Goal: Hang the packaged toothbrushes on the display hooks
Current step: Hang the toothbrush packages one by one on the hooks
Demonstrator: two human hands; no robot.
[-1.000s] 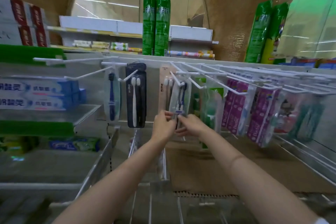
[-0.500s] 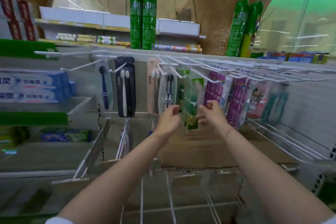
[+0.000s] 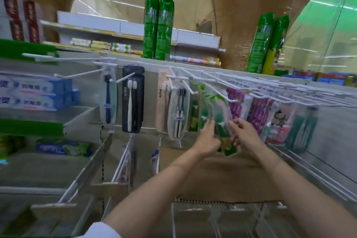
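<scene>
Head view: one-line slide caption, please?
Left hand and right hand grip green toothbrush packets hanging from a white wire hook.

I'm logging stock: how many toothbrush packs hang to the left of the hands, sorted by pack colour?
Clear packs: 2
Black pack: 1
Beige pack: 1
Total: 4

"AUBO" (vertical) on beige pack [image 3: 161, 102]
</scene>
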